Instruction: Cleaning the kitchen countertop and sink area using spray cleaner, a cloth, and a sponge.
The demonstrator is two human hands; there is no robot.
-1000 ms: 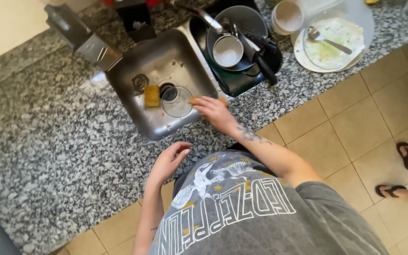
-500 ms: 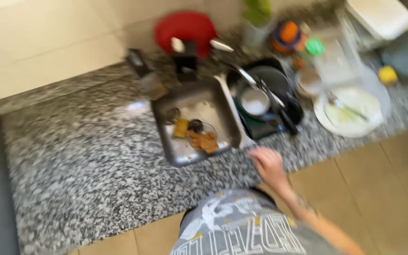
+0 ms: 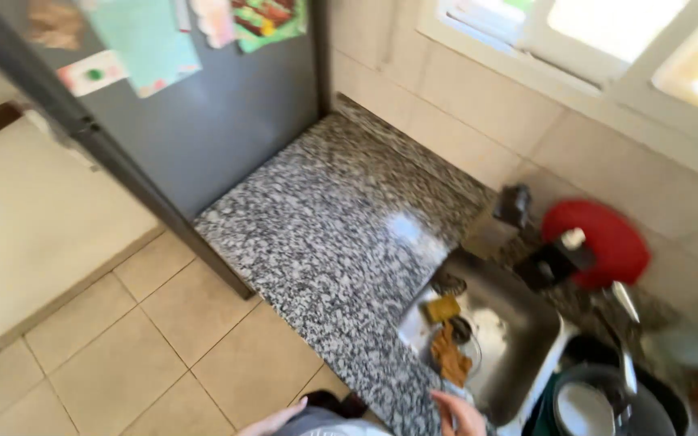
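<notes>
Both hands [image 3: 456, 413] cut off at bottom edge

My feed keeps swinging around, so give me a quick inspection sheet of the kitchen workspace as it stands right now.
Surface: speckled granite counter, bare stretch with window glare.
Job's things: steel sink holds a yellow sponge and a brown cloth-like item.
Clutter: red round item against the wall; dark pan with a white dish beside the sink.
Hands: right hand at the sink's front edge, holding nothing visible; left hand low at the frame edge, apart from the counter.
Cables: nothing seen.
Surroundings: grey fridge with papers stuck on, tiled floor, window.
</notes>
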